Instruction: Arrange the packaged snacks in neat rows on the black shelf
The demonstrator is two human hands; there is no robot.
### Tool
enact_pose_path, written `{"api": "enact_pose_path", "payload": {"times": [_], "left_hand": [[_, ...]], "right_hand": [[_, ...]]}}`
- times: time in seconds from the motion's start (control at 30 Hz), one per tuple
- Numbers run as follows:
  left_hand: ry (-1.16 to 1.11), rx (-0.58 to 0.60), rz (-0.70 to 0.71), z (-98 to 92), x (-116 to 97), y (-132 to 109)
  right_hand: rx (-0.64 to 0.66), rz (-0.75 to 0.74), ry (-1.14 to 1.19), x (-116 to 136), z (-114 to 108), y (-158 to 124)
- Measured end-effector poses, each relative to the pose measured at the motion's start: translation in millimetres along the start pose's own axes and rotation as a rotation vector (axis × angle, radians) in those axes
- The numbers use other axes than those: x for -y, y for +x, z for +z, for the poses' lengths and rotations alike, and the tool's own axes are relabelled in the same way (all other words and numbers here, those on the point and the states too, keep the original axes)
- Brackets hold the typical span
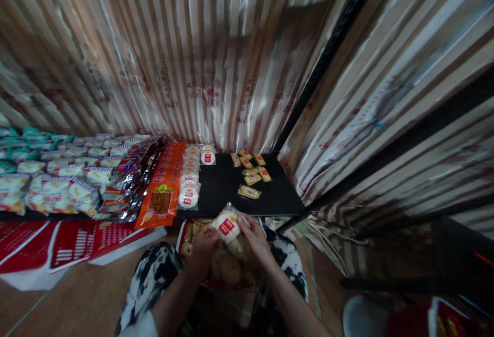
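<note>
Draw the white cloth sleeve point(143, 325) and the black-and-white blotched trouser legs point(154, 265) clear of the work. From the left, avoid nudging the white plastic packets point(50, 193), dark shiny foil packs point(125, 177), flat orange packet point(164, 180) and column of round white wrapped items point(189, 193) on the flat black shelf point(219, 190). With left hand point(204, 243) pinching one edge and right hand point(252, 234) grasping the other, support the round white item in clear plastic with a red label point(227, 225) evenly, label upward, above the red-edged container point(179, 239), just before the shelf. Squeeze lightly; may crumple, by the look of it. Rightward, steer wide of scattered small beige oblong packets point(249, 192).
</note>
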State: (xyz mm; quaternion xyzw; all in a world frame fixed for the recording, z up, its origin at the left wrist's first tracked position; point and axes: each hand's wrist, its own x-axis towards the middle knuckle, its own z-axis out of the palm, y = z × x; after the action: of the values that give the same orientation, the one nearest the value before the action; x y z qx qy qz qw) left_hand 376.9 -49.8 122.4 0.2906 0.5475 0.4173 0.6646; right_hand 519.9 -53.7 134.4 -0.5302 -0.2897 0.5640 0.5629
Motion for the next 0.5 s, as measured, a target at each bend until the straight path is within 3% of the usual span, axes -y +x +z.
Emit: {"api": "enact_pose_path", "payload": {"times": [0.27,0.5], "left_hand": [[-0.158,-0.024,0.033,21.2,-21,12],[-0.12,-0.215,-0.09,34.6,-41,34]], "right_hand": [[-0.131,0.015,0.185,-3,24,18],[-0.152,-0.045,0.012,7,33,89]]}}
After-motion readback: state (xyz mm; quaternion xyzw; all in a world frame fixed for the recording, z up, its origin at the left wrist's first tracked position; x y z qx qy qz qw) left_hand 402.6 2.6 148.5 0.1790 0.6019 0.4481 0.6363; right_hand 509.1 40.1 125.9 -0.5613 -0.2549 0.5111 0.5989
